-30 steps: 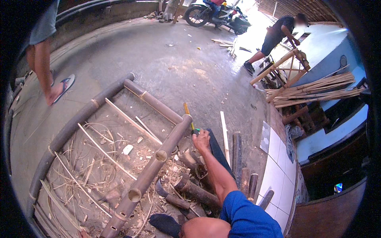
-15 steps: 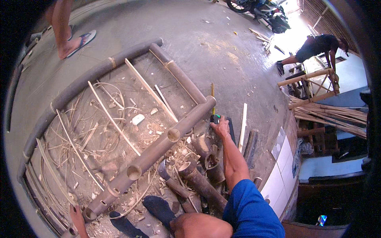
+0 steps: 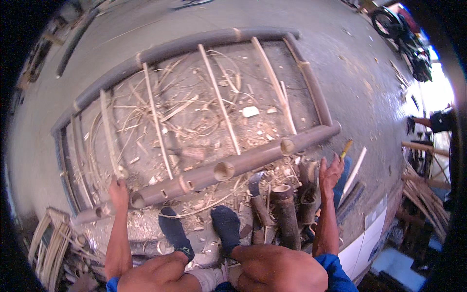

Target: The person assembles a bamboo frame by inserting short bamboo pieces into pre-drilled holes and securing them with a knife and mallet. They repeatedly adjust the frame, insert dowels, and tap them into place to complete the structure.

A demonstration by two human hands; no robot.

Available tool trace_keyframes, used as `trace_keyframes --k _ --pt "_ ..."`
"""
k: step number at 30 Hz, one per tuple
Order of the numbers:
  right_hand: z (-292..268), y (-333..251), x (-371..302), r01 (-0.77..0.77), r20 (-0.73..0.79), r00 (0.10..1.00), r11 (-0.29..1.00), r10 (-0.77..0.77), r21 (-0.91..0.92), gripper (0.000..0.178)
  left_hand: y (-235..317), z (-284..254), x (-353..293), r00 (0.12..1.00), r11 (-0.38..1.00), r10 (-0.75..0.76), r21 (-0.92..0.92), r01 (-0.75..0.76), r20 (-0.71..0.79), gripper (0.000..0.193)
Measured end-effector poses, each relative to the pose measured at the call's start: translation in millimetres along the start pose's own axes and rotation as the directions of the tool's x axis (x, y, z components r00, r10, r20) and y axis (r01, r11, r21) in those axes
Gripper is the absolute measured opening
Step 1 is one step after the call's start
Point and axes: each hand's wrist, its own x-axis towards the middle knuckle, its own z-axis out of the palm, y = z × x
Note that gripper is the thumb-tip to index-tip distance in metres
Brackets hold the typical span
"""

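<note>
Drawn back from the bamboo frame's (image 3: 255, 160) right near corner, the right grip (image 3: 332, 175), partly curled, holds the yellow tape measure (image 3: 346, 148) just beside that corner, while the left grip (image 3: 119, 193), its closure impossible to tell, meets a pale strip's (image 3: 109, 134) end near the left near corner.

Up at your top right stands a motorbike (image 3: 407, 46); below it, a bundle of sticks (image 3: 424, 197) fans out near white tiles (image 3: 357, 248), and at your upper left lies a dark pole (image 3: 78, 43).
</note>
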Motion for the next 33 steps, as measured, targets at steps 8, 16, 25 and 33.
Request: trace_keyframes --k 8,16,25,33 --pt "-2 -220 -12 0.548 0.368 0.635 0.732 -0.679 0.406 0.041 31 -10 -5 0.992 0.992 -0.127 -0.011 0.127 0.021 0.031" --pt "38 -149 10 0.53 0.32 0.702 0.767 -0.636 0.362 0.04 81 26 -16 0.974 0.971 -0.19 -0.126 0.205 0.12 0.027" --pt "24 -156 5 0.488 0.3 0.754 0.804 -0.585 0.34 0.054 115 3 -19 0.987 1.0 -0.008 -0.001 0.008 0.158 0.067" --pt "-7 -229 -34 0.662 -0.012 0.727 0.696 -0.687 0.277 0.047 80 1 -63 0.965 0.966 0.247 0.056 -0.252 0.091 0.038"
